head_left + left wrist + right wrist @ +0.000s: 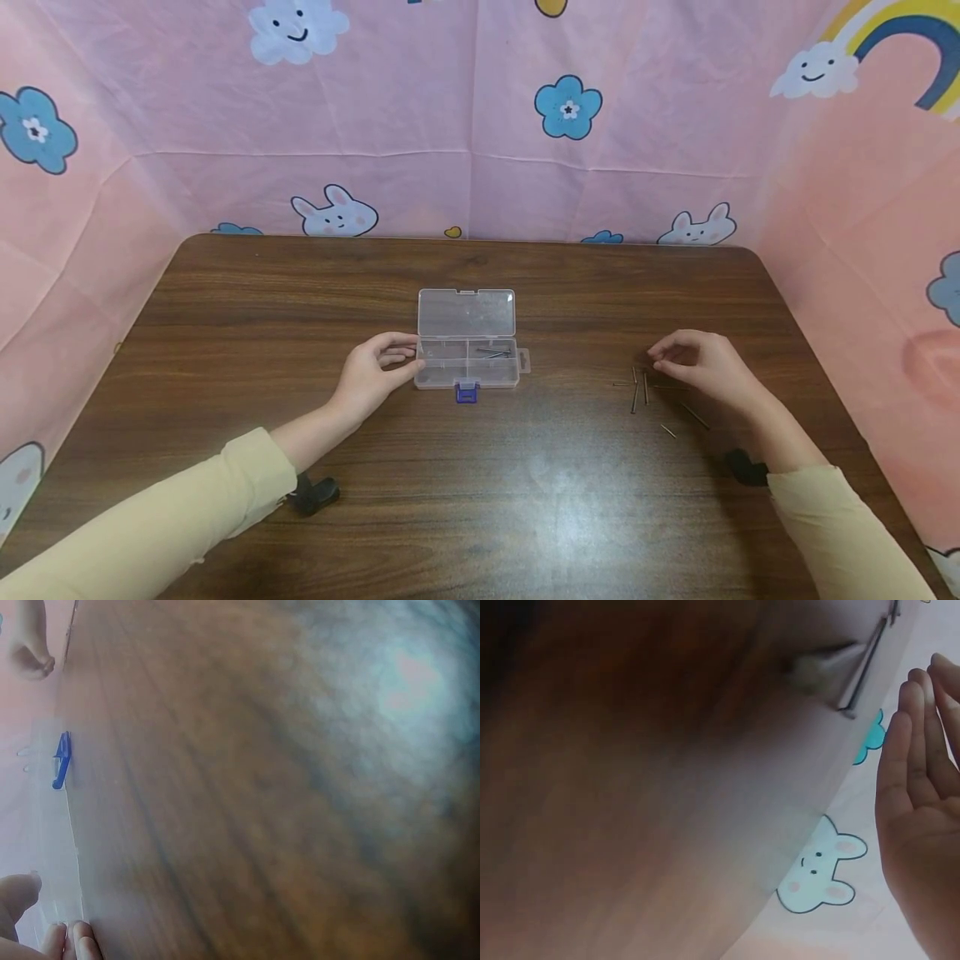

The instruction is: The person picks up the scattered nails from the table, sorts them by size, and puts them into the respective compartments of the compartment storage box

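Loose thin metal nails (645, 393) are being left scattered on the dark wooden table (480, 500), just beside and under the right hand (697, 362), whose fingertips are being bunched over them; whether a nail is being pinched cannot be told. Farther back, the clear plastic compartment box (468, 360) with blue latch (467, 392), lid open, is being gripped at its left edge by the left hand (371, 375), a few nails being seen in its right rear compartment.
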Tool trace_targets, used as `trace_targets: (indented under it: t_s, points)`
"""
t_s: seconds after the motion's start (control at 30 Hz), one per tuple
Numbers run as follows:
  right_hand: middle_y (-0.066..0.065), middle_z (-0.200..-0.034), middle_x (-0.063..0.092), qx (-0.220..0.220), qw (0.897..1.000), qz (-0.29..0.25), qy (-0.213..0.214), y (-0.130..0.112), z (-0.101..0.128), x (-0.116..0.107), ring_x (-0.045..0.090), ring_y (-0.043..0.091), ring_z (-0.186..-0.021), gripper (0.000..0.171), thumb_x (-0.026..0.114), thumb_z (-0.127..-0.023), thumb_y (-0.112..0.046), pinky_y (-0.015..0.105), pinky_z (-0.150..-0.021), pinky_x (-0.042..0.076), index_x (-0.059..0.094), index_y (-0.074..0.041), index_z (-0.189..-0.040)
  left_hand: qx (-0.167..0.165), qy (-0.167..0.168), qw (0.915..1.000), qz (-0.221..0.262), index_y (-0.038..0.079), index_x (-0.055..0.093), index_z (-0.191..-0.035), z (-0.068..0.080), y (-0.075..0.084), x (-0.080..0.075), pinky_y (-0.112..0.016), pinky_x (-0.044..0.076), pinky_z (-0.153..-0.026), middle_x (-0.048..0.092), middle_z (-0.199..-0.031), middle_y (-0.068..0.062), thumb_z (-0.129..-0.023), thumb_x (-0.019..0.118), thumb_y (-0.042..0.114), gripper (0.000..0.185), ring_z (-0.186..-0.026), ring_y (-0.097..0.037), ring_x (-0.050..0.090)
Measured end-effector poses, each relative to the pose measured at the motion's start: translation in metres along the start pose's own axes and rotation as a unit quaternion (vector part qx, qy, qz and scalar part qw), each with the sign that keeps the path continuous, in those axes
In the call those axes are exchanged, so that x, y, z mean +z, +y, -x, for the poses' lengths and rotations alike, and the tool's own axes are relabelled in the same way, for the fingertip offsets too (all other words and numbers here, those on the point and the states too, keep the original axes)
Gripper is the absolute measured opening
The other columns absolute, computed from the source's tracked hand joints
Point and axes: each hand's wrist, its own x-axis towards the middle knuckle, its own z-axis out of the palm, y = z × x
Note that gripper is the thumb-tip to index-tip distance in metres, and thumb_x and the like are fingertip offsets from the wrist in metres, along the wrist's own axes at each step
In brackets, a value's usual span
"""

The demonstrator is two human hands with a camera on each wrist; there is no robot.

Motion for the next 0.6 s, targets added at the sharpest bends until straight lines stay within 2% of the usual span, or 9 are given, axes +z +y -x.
trace_targets:
  t_s: [0.33,0.6]
  points:
    - [0.009,-0.096,0.079,-0.020,1.000,0.005,-0.012,0.015,0.012,0.000,0.063,-0.008,-0.083,0.013,0.081,-0.091,0.000,0.013,-0.071,0.055,0.079,-0.004,-0.103,-0.009,0.004,1.0000,0.000,-0.004,0.067,-0.134,0.001,-0.001,0.000,-0.045,0.056,-0.112,0.072,-0.133,-0.024,-0.096,0.077,0.006,0.041,-0.122,-0.038,0.070]
    - [0.007,-0.099,0.078,-0.003,0.999,-0.006,-0.053,0.021,0.021,-0.006,0.065,-0.006,-0.083,0.014,0.081,-0.092,-0.003,0.016,-0.072,0.057,0.078,-0.005,-0.106,-0.008,0.003,1.0000,-0.002,-0.004,0.066,-0.134,0.000,0.001,0.000,-0.047,0.056,-0.112,0.071,-0.133,-0.024,-0.097,0.077,0.008,0.041,-0.123,-0.038,0.069]
